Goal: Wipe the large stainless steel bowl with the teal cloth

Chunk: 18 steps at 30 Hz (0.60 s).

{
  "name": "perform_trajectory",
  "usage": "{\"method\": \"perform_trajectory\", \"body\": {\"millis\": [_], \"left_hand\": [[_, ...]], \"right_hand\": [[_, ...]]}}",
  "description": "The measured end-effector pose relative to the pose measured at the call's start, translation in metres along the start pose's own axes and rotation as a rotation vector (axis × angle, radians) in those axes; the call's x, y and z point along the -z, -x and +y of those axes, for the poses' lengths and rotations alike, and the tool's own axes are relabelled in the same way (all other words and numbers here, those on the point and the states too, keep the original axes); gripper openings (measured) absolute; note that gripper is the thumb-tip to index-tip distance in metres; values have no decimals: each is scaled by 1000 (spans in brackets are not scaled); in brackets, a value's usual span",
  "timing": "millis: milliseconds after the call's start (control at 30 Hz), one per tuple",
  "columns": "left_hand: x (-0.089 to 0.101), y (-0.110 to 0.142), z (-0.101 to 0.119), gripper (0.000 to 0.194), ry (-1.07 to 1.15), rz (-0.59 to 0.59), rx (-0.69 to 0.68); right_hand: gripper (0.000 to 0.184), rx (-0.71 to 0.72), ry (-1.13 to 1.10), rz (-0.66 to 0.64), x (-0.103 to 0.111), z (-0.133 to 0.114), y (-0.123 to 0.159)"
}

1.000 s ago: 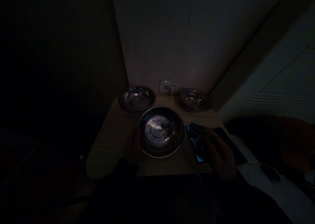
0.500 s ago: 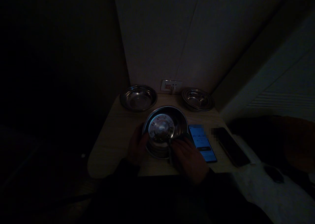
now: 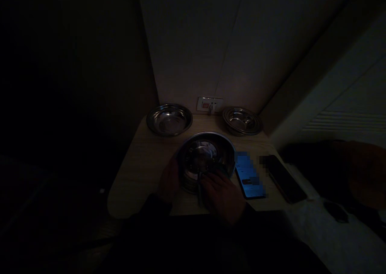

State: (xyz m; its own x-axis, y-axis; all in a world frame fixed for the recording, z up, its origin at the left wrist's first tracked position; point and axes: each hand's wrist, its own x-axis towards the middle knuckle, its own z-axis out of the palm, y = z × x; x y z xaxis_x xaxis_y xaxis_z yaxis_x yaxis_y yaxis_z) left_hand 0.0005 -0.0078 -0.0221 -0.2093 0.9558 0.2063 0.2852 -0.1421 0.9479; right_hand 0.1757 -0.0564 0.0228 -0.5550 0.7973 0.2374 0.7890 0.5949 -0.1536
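Wall: A pale, smooth panel (image 3: 189, 53), crossed by a thin seam, is seen in dim light behind the far edge of the table.
Table: A light top (image 3: 135, 169) with wood grain and rounded corners is laid out with metal bowls and two phones.
Central bowl: A round, shiny metal basin (image 3: 200, 151) is set mid-table toward the near side, between both hands, its floor marked by a circular shape; a cloth is pressed at its near side.
Far-left bowl: A wide-rimmed metal dish (image 3: 169, 123) is placed at the far left corner, light glinting off its curved inside.
Far-right bowls: Several rims are shown one within another in what appears to be a nested metal stack (image 3: 242, 122).
Right hand: The cloth is held under the right hand (image 3: 224, 195), fingers closed together over it at the bowl's near wall.
Left hand: The bowl's left side is met by the left hand (image 3: 169, 180); whether its fingers are clamped cannot be told in the dark.
Dark phone: A black slab (image 3: 286, 179) is laid slantwise at the right.
Lit phone: A blue screen (image 3: 249, 177) is shown just beside the bowl; "00" can faintly be read, the rest being pixelated.
Cloth: Dark, soft fabric (image 3: 200, 193) is partly covered by the right hand.
Socket: A white rectangular plate (image 3: 210, 105) with a reddish switch is fixed low on the wall.
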Motion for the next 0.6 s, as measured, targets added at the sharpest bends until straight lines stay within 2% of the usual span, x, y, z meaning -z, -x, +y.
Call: {"method": "perform_trajectory", "body": {"millis": [67, 200, 267, 367, 500, 600], "left_hand": [[1, -1, 1, 45, -14, 7, 26], [3, -5, 10, 47, -20, -83, 54], [5, -6, 13, 48, -39, -74, 72], [5, -6, 15, 47, -49, -10, 82], [3, -7, 14, 47, 2, 7, 64], [1, -7, 13, 45, -5, 42, 84]], "right_hand": [[34, 11, -78, 8, -3, -3, -7], [42, -4, -281, 28, -13, -14, -23], [48, -9, -318, 27, -15, -18, -28], [50, 12, -221, -22, -11, -15, -25], [39, 77, -34, -118, 3, 3, -12], [36, 104, -18, -133, 6, 9, -10]]}}
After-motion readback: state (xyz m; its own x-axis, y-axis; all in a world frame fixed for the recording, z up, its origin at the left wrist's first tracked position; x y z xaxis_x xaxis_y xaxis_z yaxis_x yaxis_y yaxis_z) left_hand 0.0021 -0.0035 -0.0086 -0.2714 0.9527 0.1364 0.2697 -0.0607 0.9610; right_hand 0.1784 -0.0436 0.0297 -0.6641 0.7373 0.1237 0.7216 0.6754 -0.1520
